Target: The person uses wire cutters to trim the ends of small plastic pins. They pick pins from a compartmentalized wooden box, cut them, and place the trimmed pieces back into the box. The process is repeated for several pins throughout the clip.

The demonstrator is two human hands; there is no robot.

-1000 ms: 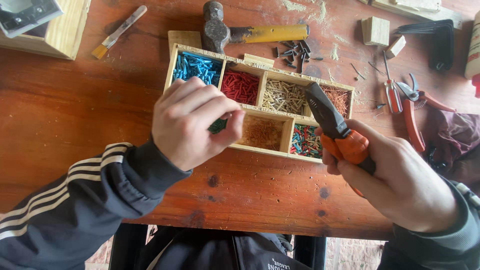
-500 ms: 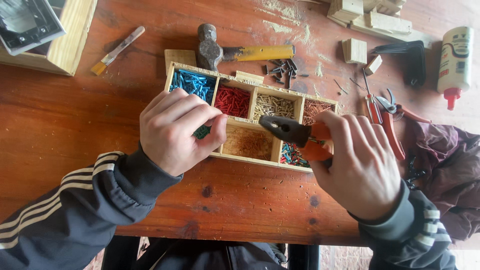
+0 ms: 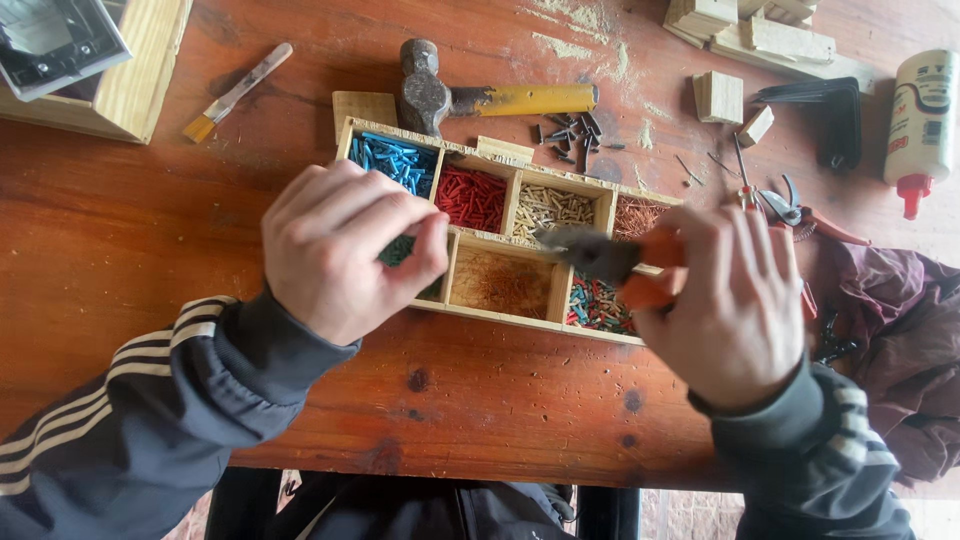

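Over the wooden compartment box (image 3: 505, 318), right hand (image 3: 735, 300) grips orange-handled pliers (image 3: 610, 262).

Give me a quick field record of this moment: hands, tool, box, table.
left hand: fingers pinched over the green compartment of the wooden box
right hand: grips orange-handled pliers, blurred, nose over the box's front row
box contents: blue, red, tan, copper, green, mixed-colour pieces
behind box: hammer, loose dark nails
far right: glue bottle
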